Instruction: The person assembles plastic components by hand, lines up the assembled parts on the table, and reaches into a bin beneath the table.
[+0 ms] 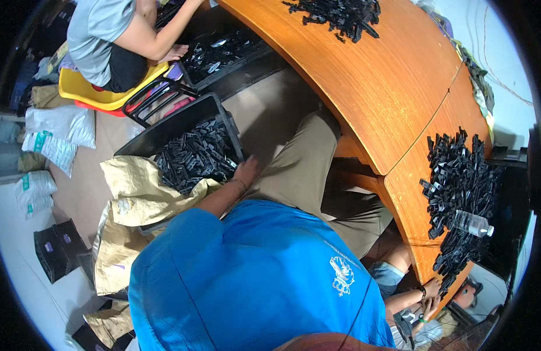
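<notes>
My left hand point(247, 170) is beside the near right corner of a black plastic crate point(232, 130), next to my left thigh. Its fingers are small and partly hidden, so I cannot make out whether they grip the rim. Many small black plastic parts point(197, 153) fill the crate in a loose heap. A tan woven sack point(136, 196) lies crumpled over the crate's near side, close to my left forearm. My right hand is out of sight.
A wooden table point(393, 82) curves along my right, bearing heaps of black parts point(460, 175) and a clear plastic bottle point(472, 223). One person sits on a yellow chair point(101, 93) at far left; another person's hands point(431, 295) are at the lower right. White bags point(60, 126) lie left.
</notes>
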`<action>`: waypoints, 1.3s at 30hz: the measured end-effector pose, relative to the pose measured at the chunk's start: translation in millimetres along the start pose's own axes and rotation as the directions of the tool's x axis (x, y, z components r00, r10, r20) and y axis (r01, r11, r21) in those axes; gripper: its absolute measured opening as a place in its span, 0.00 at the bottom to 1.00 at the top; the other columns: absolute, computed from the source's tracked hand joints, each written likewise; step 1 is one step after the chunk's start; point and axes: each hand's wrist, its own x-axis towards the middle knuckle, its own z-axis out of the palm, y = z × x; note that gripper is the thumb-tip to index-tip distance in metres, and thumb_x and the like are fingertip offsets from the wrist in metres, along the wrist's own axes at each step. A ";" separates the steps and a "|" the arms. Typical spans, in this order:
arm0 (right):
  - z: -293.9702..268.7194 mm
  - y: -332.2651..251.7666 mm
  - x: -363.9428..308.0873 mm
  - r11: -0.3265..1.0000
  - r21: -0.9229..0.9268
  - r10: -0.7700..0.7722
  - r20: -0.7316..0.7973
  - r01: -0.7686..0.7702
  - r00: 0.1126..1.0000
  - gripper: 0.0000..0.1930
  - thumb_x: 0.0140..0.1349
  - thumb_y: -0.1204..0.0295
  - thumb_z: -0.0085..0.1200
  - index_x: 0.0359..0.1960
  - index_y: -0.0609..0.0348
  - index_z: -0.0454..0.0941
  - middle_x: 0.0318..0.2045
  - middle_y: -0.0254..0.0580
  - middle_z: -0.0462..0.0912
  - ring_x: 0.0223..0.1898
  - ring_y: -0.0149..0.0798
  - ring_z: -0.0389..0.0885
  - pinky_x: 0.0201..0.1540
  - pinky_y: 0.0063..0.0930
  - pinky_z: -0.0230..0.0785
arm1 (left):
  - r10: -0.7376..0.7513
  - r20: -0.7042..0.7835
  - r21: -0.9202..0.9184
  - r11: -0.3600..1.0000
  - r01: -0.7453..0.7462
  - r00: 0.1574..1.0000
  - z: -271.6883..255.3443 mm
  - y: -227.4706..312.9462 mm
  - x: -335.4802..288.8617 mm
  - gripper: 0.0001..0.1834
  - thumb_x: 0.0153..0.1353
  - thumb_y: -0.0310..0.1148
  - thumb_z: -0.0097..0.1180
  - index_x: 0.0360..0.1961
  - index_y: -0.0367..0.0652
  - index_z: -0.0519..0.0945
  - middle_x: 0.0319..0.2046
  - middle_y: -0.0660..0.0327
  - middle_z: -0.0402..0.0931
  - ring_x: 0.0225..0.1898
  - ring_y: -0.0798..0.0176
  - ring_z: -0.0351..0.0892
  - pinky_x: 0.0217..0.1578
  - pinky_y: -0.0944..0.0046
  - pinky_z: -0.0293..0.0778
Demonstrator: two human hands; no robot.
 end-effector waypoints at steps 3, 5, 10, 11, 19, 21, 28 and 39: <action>103.2 137.9 27.3 0.977 -0.189 0.087 -0.071 -0.099 0.994 0.11 0.74 0.73 0.47 0.49 0.48 0.83 0.49 0.38 0.84 0.51 0.41 0.84 0.49 0.31 0.79 | 0.236 0.328 0.030 0.965 -0.260 0.915 70.7 54.9 -1.3 0.37 0.63 0.46 0.65 0.73 0.48 0.76 0.74 0.61 0.70 0.80 0.56 0.60 0.80 0.38 0.50; 135.3 58.7 -11.0 0.985 -0.143 0.119 0.198 -0.092 0.973 0.12 0.75 0.72 0.47 0.51 0.44 0.83 0.51 0.35 0.85 0.52 0.39 0.85 0.49 0.33 0.81 | 0.211 0.370 0.185 0.938 -0.294 0.905 33.6 12.7 2.4 0.39 0.61 0.49 0.67 0.73 0.47 0.77 0.74 0.61 0.72 0.80 0.56 0.59 0.82 0.39 0.44; 158.5 52.7 -5.2 0.983 -0.158 0.136 0.268 -0.096 0.954 0.12 0.75 0.72 0.48 0.53 0.44 0.82 0.50 0.33 0.85 0.53 0.39 0.85 0.49 0.33 0.81 | 0.341 0.330 0.152 0.901 -0.406 0.880 17.2 -17.8 -5.4 0.37 0.62 0.43 0.65 0.73 0.45 0.77 0.71 0.60 0.75 0.77 0.54 0.64 0.82 0.38 0.43; 161.1 48.9 -10.8 0.984 -0.175 0.065 0.185 -0.032 0.981 0.11 0.74 0.72 0.49 0.51 0.46 0.83 0.49 0.33 0.86 0.53 0.39 0.85 0.49 0.34 0.81 | 0.340 0.341 0.157 0.899 -0.410 0.876 3.2 -15.3 -4.8 0.37 0.62 0.43 0.65 0.73 0.45 0.77 0.71 0.60 0.75 0.77 0.54 0.64 0.82 0.38 0.43; 155.5 102.5 -16.7 0.960 -0.278 -0.003 0.101 0.031 0.995 0.10 0.75 0.67 0.50 0.47 0.45 0.85 0.42 0.35 0.87 0.43 0.37 0.87 0.40 0.32 0.80 | 0.480 0.498 -0.011 0.837 -0.548 0.723 -15.2 -25.8 50.0 0.29 0.61 0.44 0.71 0.65 0.62 0.84 0.60 0.62 0.81 0.67 0.55 0.75 0.66 0.42 0.66; 133.8 83.5 -37.7 0.960 -0.280 0.007 0.104 0.022 0.995 0.09 0.75 0.66 0.51 0.46 0.45 0.85 0.42 0.34 0.87 0.44 0.38 0.87 0.41 0.32 0.80 | 0.542 0.487 -0.040 0.797 -0.603 0.685 -30.2 -38.0 62.6 0.27 0.60 0.45 0.72 0.63 0.64 0.85 0.58 0.63 0.81 0.65 0.55 0.76 0.62 0.43 0.69; 40.0 16.2 -60.7 0.991 0.128 0.073 -0.293 -0.037 0.953 0.12 0.76 0.62 0.54 0.46 0.58 0.78 0.46 0.47 0.81 0.49 0.52 0.83 0.50 0.45 0.79 | 0.446 0.538 -0.013 0.853 -0.522 0.715 -71.9 -68.5 117.1 0.23 0.60 0.46 0.74 0.58 0.62 0.88 0.57 0.63 0.81 0.63 0.54 0.77 0.60 0.45 0.73; 24.5 -0.9 -32.5 0.477 0.841 0.315 0.109 -0.257 0.943 0.17 0.81 0.70 0.46 0.64 0.62 0.77 0.69 0.52 0.77 0.65 0.53 0.78 0.67 0.40 0.71 | 0.193 0.749 0.005 0.955 -0.297 0.634 -51.2 -42.4 132.6 0.26 0.54 0.47 0.66 0.55 0.54 0.89 0.54 0.47 0.87 0.58 0.38 0.85 0.58 0.39 0.81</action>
